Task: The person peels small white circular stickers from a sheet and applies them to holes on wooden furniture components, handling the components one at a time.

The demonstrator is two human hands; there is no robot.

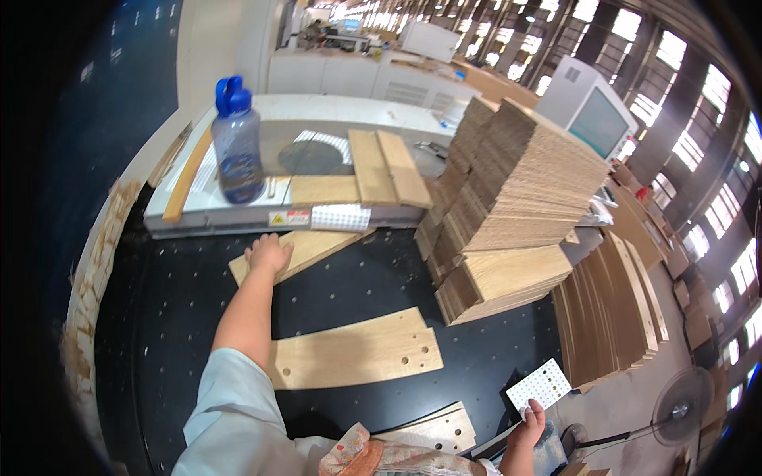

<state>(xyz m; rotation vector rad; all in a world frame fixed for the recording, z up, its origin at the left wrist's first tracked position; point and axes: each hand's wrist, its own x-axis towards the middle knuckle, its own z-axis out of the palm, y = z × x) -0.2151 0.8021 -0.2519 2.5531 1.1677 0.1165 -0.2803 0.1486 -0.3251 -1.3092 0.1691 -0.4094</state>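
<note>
While the left hand [270, 255] lies at nine o'clock on a pale wooden board [321, 246], its grip impossible to tell, the right hand [530, 424], well apart at five o'clock, pinches a white dotted card [539, 386]. Drilled planks [353, 349] lie at six o'clock on the black surface [373, 285], and at two o'clock a tall stack of boards [516, 186] stands in the way, partly covering a white monitor [602, 123]. Beyond the left hand, a blue-capped water bottle [238, 151] stands at ten o'clock; a fan [679, 410] is at four.
</note>
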